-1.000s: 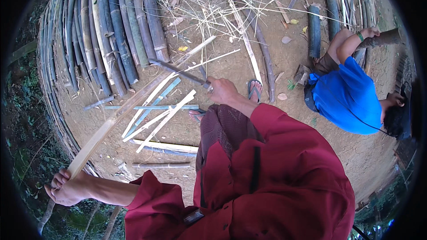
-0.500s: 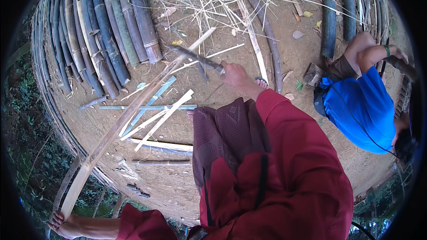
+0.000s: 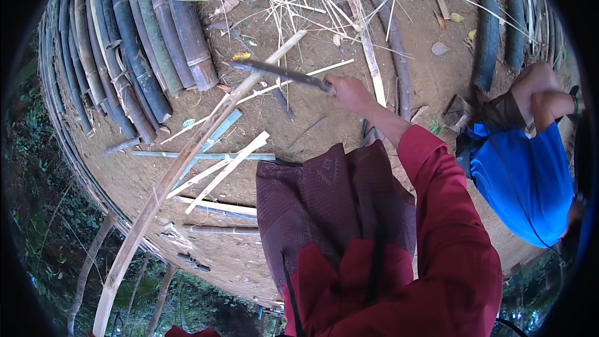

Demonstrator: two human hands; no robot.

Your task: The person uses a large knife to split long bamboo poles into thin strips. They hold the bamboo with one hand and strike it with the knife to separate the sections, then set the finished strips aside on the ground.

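- The long bamboo strip [image 3: 168, 181] is running from the bottom left edge up toward the middle, slanting to the right. Its top end is reaching the blade.
- The left hand is not showing now. One second ago it was low on the left, gripping the bottom end of the strip. Half a second ago only a bit of it was peeking in at the bottom edge.
- The big knife [image 3: 281, 73] is lying almost flat in the air, pointing left. Its blade is crossing the top part of the strip.
- The right hand [image 3: 347, 92] is reaching forward with the arm stretched out in a red sleeve [image 3: 449, 212]. Its fingers are curled tight around the knife handle.
- Since a second ago, this hand has been moving up and away from the body, and the knife has gone with it.
- Thin pale strips [image 3: 224, 165] are lying on the dirt below the knife.
- Thick dark bamboo poles [image 3: 143, 43] are lying side by side at the top left.
- A person in a blue shirt [image 3: 521, 175] is crouching on the right.
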